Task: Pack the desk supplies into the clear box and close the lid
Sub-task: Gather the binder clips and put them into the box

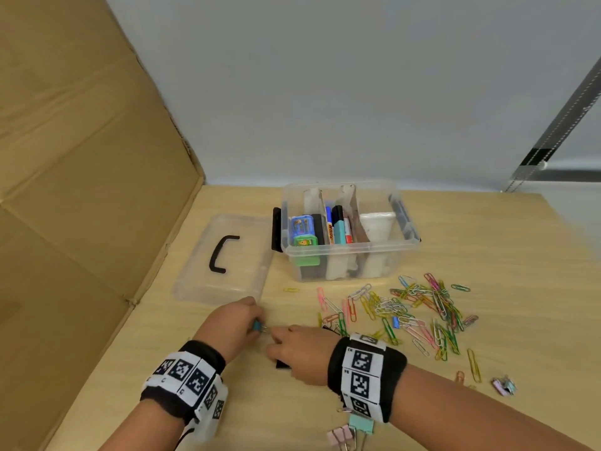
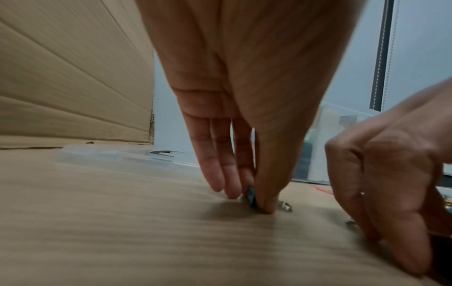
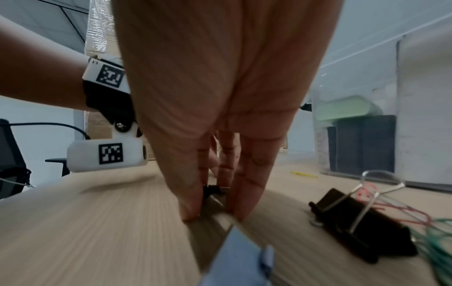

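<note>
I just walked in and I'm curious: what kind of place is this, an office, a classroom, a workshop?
Probably an office or lab desk set up for recording. A light wood table holds scattered paper clips and a clear box of markers, a cardboard sheet screens one side, and an office chair shows in the right wrist view.

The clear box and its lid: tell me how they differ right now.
The clear box stands upright with pens and other supplies in its compartments; the lid lies flat on the desk to its left, off the box and holding nothing. The box has black latches on its ends; the lid has one black handle on top. Both are clear plastic.
</note>
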Tool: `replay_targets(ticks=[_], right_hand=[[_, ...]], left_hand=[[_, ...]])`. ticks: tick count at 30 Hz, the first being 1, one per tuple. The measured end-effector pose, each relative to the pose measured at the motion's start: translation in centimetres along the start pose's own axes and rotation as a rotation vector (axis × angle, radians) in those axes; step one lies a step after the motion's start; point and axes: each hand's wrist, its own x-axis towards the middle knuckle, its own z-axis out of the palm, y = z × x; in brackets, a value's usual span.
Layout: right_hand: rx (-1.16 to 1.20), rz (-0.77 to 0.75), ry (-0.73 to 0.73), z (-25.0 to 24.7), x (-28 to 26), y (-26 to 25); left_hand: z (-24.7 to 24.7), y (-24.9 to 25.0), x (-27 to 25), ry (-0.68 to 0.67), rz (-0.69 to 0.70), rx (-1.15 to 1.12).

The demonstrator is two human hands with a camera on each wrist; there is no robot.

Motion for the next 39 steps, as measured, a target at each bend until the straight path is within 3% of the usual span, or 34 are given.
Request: replay_targets(ticks=[4, 10, 14, 18, 22, 28, 35, 39], right_hand=[[0.223, 0.05, 0.047, -0.5, -0.8, 0.4], [0.646, 0.244, 0.263, -2.1, -5.1, 3.4], [0.765, 0.377, 0.404, -3.1, -8.6, 5.9], [0.819, 0.466, 0.515, -3.5, -11.2, 8.1], [0.871, 0.451, 0.569, -4.0, -12.8, 9.0], [0.849, 0.396, 0.681, -7.3, -13.7, 9.4], [0.772, 0.51, 1.029, -13.3, -10.3, 13.9], [0.951, 0.703, 0.916, -14.8, -6.6, 17.7]], left_hand=[[0.1, -0.1, 0.2, 0.002, 0.019, -0.031], [0.3, 1.6, 0.2, 0.008, 0.103, -0.197], [0.3, 5.1, 1.2, 0.014, 0.229, -0.376], [0.9, 8.0, 2.9, -0.012, 0.334, -0.328], [1.5, 9.3, 3.8, -0.043, 0.377, -0.238], [1.6, 8.9, 3.3, -0.007, 0.293, -0.389], [-0.2, 7.4, 1.5, 0.109, 0.128, -0.79], [-0.6, 6.7, 0.9, 0.148, 0.055, -0.841]])
